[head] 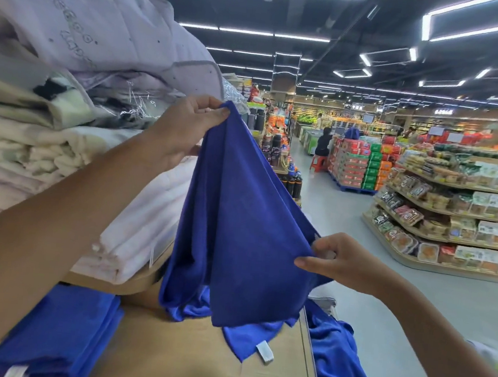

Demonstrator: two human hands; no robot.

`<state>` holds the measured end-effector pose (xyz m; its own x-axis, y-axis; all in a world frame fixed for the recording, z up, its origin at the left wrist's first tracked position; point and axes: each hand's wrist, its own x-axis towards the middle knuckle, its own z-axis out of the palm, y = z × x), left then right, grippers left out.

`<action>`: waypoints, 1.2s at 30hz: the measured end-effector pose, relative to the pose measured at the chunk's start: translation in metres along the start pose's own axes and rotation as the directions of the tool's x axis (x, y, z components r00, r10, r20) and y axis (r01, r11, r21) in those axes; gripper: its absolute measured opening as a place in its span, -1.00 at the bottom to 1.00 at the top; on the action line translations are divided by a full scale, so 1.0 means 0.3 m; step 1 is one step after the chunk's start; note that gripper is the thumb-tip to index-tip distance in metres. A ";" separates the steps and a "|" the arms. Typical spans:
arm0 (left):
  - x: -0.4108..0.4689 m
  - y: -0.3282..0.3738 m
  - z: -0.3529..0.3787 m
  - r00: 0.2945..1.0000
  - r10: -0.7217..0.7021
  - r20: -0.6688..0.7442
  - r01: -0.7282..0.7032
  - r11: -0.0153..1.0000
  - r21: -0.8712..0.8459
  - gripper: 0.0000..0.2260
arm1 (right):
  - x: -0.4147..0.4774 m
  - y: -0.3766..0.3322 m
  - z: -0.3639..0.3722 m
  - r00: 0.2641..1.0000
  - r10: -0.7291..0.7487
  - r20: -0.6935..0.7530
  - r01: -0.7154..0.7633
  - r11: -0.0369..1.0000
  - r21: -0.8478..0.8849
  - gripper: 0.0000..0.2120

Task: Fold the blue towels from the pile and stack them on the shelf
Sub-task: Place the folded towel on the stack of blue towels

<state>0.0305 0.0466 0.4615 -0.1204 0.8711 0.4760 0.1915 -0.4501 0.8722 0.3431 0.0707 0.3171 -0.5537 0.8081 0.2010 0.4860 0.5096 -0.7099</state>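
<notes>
I hold a dark blue towel [239, 217] up in the air above the wooden shelf [183, 355]. My left hand [183, 130] pinches its top corner, raised high. My right hand [341, 261] pinches another corner, lower and to the right. The cloth hangs stretched between them and its bottom drapes onto the shelf. A stack of folded blue towels [60, 331] lies at the shelf's left. A loose pile of blue towels [338, 358] hangs over the shelf's right edge, and one with a white tag [265, 352] lies under the held towel.
Stacks of folded cream, pink and lilac bedding [69, 80] fill the upper shelf on my left. A shop aisle [360, 223] opens to the right, with a display of packaged food [452, 214]. A person [323, 144] sits on a red stool far down the aisle.
</notes>
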 end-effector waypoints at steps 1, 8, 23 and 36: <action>0.003 -0.003 -0.002 1.000 -0.003 -0.010 0.003 1.000 0.008 -0.89 | -0.009 0.014 -0.015 1.000 -0.009 -0.024 0.010 1.000 0.021 -0.61; -0.014 -0.051 -0.003 0.999 -0.022 -0.024 0.023 1.000 0.014 -0.84 | -0.060 0.078 -0.124 0.954 0.115 -0.278 -0.082 0.988 0.130 -0.76; -0.057 -0.130 0.021 0.997 -0.058 -0.051 0.056 0.997 -0.047 -0.84 | -0.111 0.135 -0.141 0.728 0.218 -0.650 0.137 0.883 0.450 -0.74; -0.271 -0.252 0.065 0.985 -0.014 -0.175 -0.013 0.988 -0.152 -0.89 | -0.225 0.159 -0.155 0.777 0.157 -0.610 0.210 0.848 0.486 -0.76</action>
<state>0.0447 0.0136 0.3545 -0.2913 0.8298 0.4761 0.0424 -0.4860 0.8729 0.4350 0.0542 0.3010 0.0590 0.8880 0.4561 -0.0324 0.4583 -0.8882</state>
